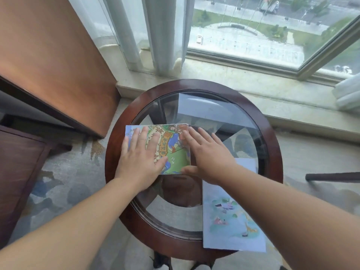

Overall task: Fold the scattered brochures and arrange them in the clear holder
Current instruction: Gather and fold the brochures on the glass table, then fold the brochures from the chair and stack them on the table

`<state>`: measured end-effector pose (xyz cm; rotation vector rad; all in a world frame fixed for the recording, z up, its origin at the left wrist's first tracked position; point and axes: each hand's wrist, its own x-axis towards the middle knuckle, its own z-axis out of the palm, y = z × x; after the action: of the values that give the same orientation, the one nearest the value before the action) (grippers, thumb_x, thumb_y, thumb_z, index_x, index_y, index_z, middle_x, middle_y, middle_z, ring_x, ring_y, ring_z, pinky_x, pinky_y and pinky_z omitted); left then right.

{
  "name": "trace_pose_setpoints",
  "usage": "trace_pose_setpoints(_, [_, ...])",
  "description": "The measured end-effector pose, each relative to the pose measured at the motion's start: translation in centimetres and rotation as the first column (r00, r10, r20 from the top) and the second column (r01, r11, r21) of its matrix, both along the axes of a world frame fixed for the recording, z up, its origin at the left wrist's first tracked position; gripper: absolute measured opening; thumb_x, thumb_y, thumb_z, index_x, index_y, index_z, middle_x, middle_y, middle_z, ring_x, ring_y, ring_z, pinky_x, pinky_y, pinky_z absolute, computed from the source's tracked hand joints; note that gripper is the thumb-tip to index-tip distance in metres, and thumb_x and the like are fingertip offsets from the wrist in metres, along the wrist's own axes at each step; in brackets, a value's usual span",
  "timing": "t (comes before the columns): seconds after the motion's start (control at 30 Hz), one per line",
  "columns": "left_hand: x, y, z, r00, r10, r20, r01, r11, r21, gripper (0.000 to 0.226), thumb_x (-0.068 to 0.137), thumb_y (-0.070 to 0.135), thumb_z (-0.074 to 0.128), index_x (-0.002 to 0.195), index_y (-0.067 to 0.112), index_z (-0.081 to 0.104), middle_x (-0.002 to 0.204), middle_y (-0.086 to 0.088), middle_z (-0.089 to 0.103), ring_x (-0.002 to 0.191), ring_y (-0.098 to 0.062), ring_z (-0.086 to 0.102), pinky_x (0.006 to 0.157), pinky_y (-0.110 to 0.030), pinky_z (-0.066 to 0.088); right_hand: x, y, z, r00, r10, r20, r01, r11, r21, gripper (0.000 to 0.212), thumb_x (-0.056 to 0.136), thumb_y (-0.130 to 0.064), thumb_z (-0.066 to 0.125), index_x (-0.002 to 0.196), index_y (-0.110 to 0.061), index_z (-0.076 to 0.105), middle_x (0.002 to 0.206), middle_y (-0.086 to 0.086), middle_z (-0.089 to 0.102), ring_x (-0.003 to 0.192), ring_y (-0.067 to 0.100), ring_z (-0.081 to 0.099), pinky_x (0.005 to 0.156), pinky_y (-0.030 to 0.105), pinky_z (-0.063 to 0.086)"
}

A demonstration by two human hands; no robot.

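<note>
- Beside the window (263,32), with its pale curtain (161,32) hanging down to the stone sill (224,82), stands the round bench (116,145): dark wooden rim, clear glass top, patterned carpet (58,184) showing around it.
- Over on the left, a big brown wooden panel (48,55) leans across that side of the view, a darker piece of furniture below it.
- Near right on the bench, a pale blue brochure (231,223) lies flat and unfolded, soft green and pink drawings facing up; its near edge hangs just past the wooden rim, and the right forearm crosses over its far end.
- Centre-left on the glass sits the colourful folded brochure (175,151), blue, green and orange artwork up, its edges stacked at the far right corner. Both hands are on it!
- Left hand (140,160) lies palm down on the left part of that brochure, its grip spread wide, fingers fanned toward the far edge, pressing flat and pinching nothing.
- Right hand (208,154) comes in at the right edge, also with the grip spread; fingertips rest on the far right corner, the thumb lies along the near right corner, the palm sits over the glass just beside the paper.
- No clear holder can be made out on the bench from this angle.
</note>
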<state>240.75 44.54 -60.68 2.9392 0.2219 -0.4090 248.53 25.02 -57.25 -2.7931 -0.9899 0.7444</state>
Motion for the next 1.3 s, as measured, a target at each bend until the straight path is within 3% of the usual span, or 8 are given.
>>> trace_pose_setpoints(0.1, [-1.7, -2.8, 2.8, 0.997, -0.081, 0.018, 0.083, 0.992, -0.096, 0.077, 0.093, 0.059, 0.036, 0.155, 0.023, 0.009, 0.164, -0.009, 0.002, 0.15, -0.025, -0.006, 0.12, -0.046, -0.006, -2.6, -4.1, 1.4, 0.989, -0.144, -0.014, 0.145, 0.989, 0.006, 0.102, 0.084, -0.065, 0.057, 0.157, -0.02, 0.002, 0.165, -0.001, 0.0, 0.151, 0.02, 0.001, 0.122, 0.04, 0.011])
trace_pose_setpoints(0.23, [-6.1, -10.5, 3.6, 0.911, -0.412, -0.013, 0.405, 0.901, -0.155, 0.089, 0.085, 0.071, 0.026, 0.155, 0.018, 0.015, 0.162, -0.016, 0.005, 0.15, -0.032, -0.002, 0.118, -0.052, -0.005, -6.9, -10.2, 1.6, 0.967, -0.248, -0.059, 0.239, 0.962, -0.131, 0.105, 0.082, -0.064, 0.061, 0.157, -0.019, 0.003, 0.165, 0.003, -0.003, 0.151, 0.021, 0.0, 0.122, 0.038, 0.012])
trace_pose_setpoints(0.3, [-7.7, -13.9, 2.4, 0.844, -0.521, -0.131, 0.494, 0.848, -0.194, 0.096, 0.084, 0.075, 0.029, 0.155, 0.017, -0.002, 0.161, -0.018, -0.013, 0.147, -0.031, -0.017, 0.115, -0.052, -0.015, -8.7, -12.1, 1.1, 0.961, -0.257, -0.107, 0.229, 0.949, -0.217, 0.113, 0.077, -0.064, 0.066, 0.156, -0.021, -0.002, 0.164, 0.003, -0.01, 0.151, 0.022, -0.005, 0.122, 0.04, 0.012])
trace_pose_setpoints(0.4, [-7.9, -15.1, 0.4, 0.814, -0.549, -0.193, 0.534, 0.836, -0.125, 0.103, 0.084, 0.078, 0.031, 0.152, 0.016, -0.015, 0.155, -0.016, -0.031, 0.144, -0.03, -0.027, 0.113, -0.053, -0.02, -10.2, -13.1, 0.1, 0.95, -0.275, -0.146, 0.23, 0.936, -0.266, 0.122, 0.074, -0.061, 0.072, 0.155, -0.024, -0.011, 0.163, 0.003, -0.018, 0.15, 0.025, -0.01, 0.122, 0.042, 0.009])
trace_pose_setpoints(0.57, [-4.3, -12.9, -0.6, 0.804, -0.568, -0.177, 0.575, 0.818, -0.014, 0.1, 0.082, 0.08, 0.022, 0.151, 0.02, -0.018, 0.158, -0.012, -0.026, 0.146, -0.025, -0.026, 0.116, -0.052, -0.014, -7.9, -12.0, -1.1, 0.946, -0.318, -0.07, 0.299, 0.934, -0.196, 0.119, 0.076, -0.059, 0.07, 0.155, -0.024, -0.013, 0.163, 0.003, -0.017, 0.151, 0.023, -0.009, 0.121, 0.041, 0.004])
trace_pose_setpoints(0.9, [-1.2, -14.9, 6.8, 0.859, -0.487, -0.159, 0.486, 0.873, -0.042, 0.072, 0.092, 0.064, 0.032, 0.151, 0.026, 0.021, 0.161, -0.005, 0.015, 0.148, -0.021, 0.011, 0.119, -0.045, 0.008, -9.7, -14.5, 6.7, 0.879, -0.474, -0.054, 0.476, 0.879, 0.037, 0.084, 0.093, -0.053, 0.051, 0.156, -0.022, 0.004, 0.165, 0.001, 0.0, 0.151, 0.02, 0.0, 0.121, 0.039, 0.008])
trace_pose_setpoints(1.03, [1.9, -19.1, 14.4, 0.83, -0.553, -0.072, 0.547, 0.832, -0.088, 0.058, 0.094, 0.051, 0.043, 0.145, 0.026, 0.035, 0.154, 0.0, 0.034, 0.138, -0.021, 0.036, 0.108, -0.038, 0.033, -12.5, -20.3, 14.0, 0.77, -0.638, -0.006, 0.631, 0.761, 0.152, 0.066, 0.095, -0.043, 0.048, 0.152, -0.023, 0.02, 0.156, -0.002, 0.025, 0.143, 0.02, 0.023, 0.113, 0.038, 0.028])
trace_pose_setpoints(1.3, [0.1, -36.6, 26.8, 0.654, -0.744, 0.139, 0.757, 0.641, -0.128, 0.053, 0.095, 0.042, 0.048, 0.144, 0.026, 0.038, 0.146, 0.003, 0.04, 0.126, -0.021, 0.047, 0.095, -0.036, 0.043, -21.1, -34.5, 24.6, 0.474, -0.877, 0.081, 0.851, 0.48, 0.215, 0.05, 0.093, -0.036, 0.05, 0.14, -0.021, 0.04, 0.141, 0.0, 0.042, 0.127, 0.025, 0.043, 0.098, 0.04, 0.043])
